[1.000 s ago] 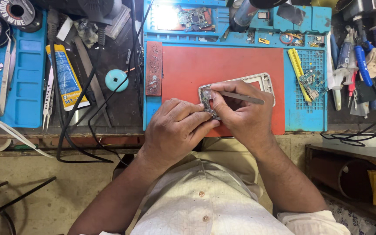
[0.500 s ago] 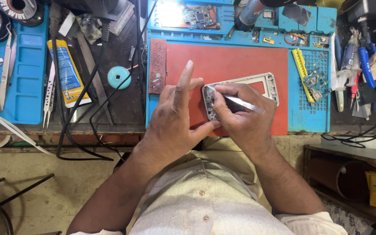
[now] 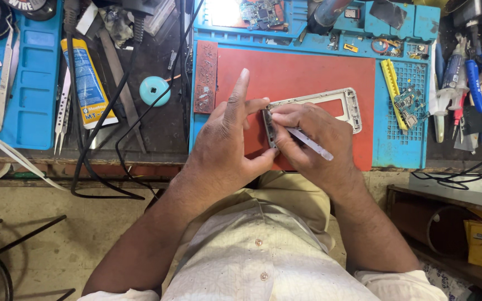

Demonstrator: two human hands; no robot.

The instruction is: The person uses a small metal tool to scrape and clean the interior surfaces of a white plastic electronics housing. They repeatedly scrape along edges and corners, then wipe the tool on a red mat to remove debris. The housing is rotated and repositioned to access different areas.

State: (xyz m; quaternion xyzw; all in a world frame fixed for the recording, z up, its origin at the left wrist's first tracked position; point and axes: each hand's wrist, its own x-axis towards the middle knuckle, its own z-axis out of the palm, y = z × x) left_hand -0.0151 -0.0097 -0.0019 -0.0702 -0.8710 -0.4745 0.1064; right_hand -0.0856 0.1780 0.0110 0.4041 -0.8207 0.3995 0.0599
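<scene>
A silver phone frame point(image 3: 346, 103) lies on the red mat point(image 3: 297, 69) of a blue work mat. My left hand point(image 3: 227, 142) grips the frame's left end between thumb and fingers, its index finger pointing up and away. My right hand point(image 3: 313, 142) rests on the same end and holds a thin metal tool point(image 3: 311, 144), tweezers or a pick, with its tip at the frame's left edge. The frame's middle part is hidden under my hands.
A small circuit board point(image 3: 407, 106) and a yellow strip point(image 3: 390, 83) lie on the blue mat at right. Screwdrivers and tools point(image 3: 464, 72) crowd the far right. A glue tube point(image 3: 87, 83), black cables point(image 3: 112, 128), a teal round cap point(image 3: 155, 91) and tweezers point(image 3: 62, 111) lie at left.
My left index finger has lifted off the frame and now points upward. The frame's left end stays pinched, and my right hand keeps the tool against it.
</scene>
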